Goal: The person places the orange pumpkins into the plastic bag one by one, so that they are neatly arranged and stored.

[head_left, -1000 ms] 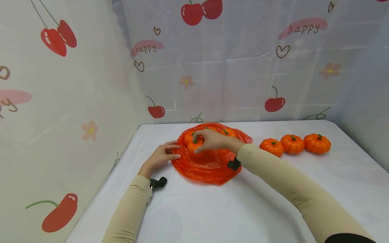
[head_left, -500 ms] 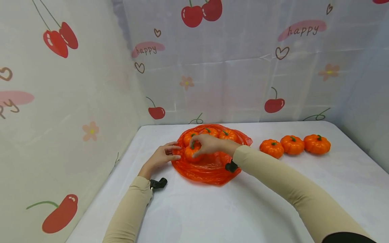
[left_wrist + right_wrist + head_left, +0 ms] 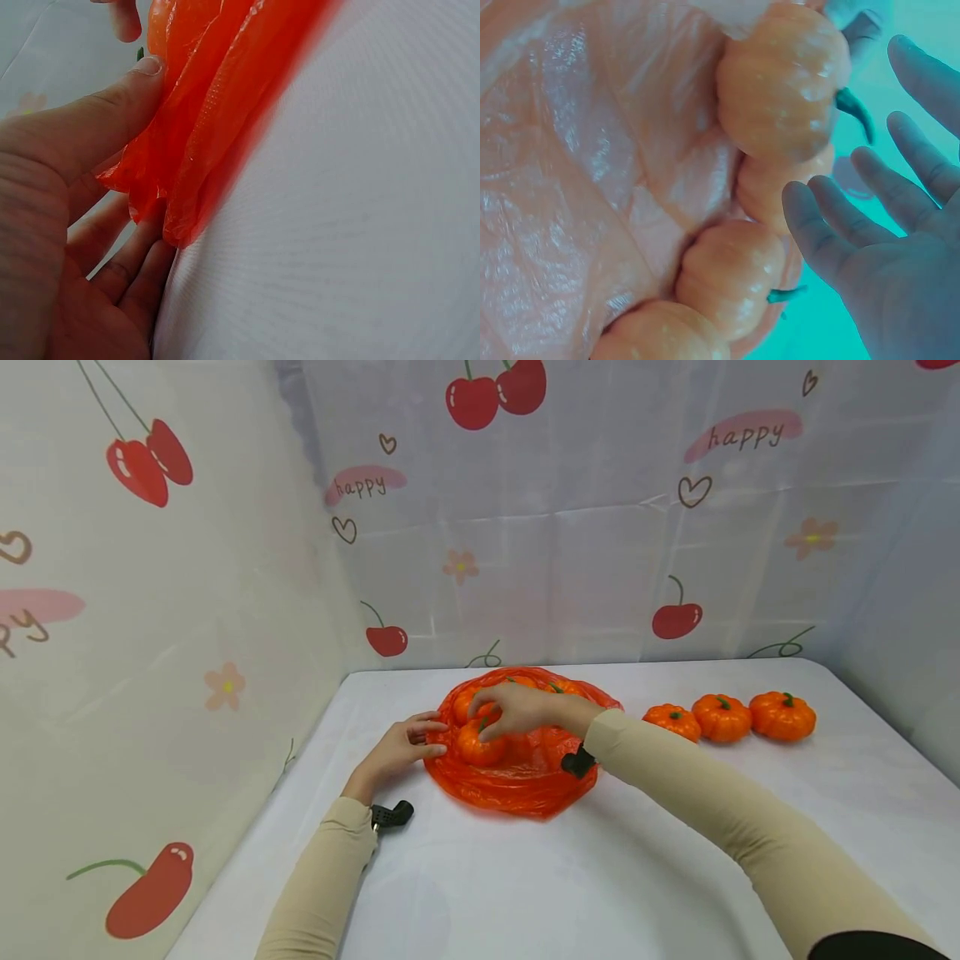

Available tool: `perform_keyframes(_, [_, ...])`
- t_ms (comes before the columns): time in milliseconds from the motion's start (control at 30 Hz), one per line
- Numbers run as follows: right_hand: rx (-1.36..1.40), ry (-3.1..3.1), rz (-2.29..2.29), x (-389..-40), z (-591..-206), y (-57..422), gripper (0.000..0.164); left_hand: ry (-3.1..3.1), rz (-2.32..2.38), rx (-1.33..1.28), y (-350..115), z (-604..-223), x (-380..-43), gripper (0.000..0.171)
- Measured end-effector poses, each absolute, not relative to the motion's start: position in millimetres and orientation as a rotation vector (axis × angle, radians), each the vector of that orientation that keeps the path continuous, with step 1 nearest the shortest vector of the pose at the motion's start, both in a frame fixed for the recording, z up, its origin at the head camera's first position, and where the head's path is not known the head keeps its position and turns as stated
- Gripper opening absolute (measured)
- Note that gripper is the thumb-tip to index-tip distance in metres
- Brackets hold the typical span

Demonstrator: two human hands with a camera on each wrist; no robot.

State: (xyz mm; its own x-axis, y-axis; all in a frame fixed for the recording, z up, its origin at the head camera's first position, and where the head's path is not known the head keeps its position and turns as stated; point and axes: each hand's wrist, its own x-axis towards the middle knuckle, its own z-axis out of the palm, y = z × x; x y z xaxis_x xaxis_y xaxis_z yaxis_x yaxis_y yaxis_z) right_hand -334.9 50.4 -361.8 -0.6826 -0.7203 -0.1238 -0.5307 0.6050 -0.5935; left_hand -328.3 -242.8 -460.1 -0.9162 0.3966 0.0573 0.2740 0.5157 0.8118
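A red plastic bag (image 3: 517,789) lies spread on the table with several small orange pumpkins in it. In the left wrist view, my left hand (image 3: 97,124) holds the bag's left edge, thumb on top and fingers behind. Over the bag, my right hand (image 3: 513,706) arches above the front pumpkin (image 3: 478,750) and overlaps it in the head view. The right wrist view has that hand's fingers (image 3: 866,217) spread beside a green-stemmed pumpkin (image 3: 784,86), with a gap between. Pumpkins at the back of the bag are partly hidden by the right hand.
Right of the bag, a row of three pumpkins (image 3: 722,718) stands on the white table (image 3: 480,885). The right sleeve overlaps the nearest one. A printed curtain (image 3: 555,560) hangs behind the table, and another sheet (image 3: 247,568) runs along the left.
The front pumpkin has moved down toward the bag's front, first with the right hand at it. The right hand has since drawn slightly back to the right. The left hand stays put.
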Motion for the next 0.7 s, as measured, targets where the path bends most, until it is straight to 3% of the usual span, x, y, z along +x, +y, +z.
perform_keyframes(333, [-1.041,2.485,-0.86,-325.0,-347.5,68.3,0.048,2.635,1.346,0.559,-242.0,-456.7,-328.6,0.047])
perform_keyframes(700, [-0.96,2.469,-0.998,-319.1,-358.3,99.4,0.043,2.646,1.336,0.536,-242.4,-461.2,-329.3,0.046])
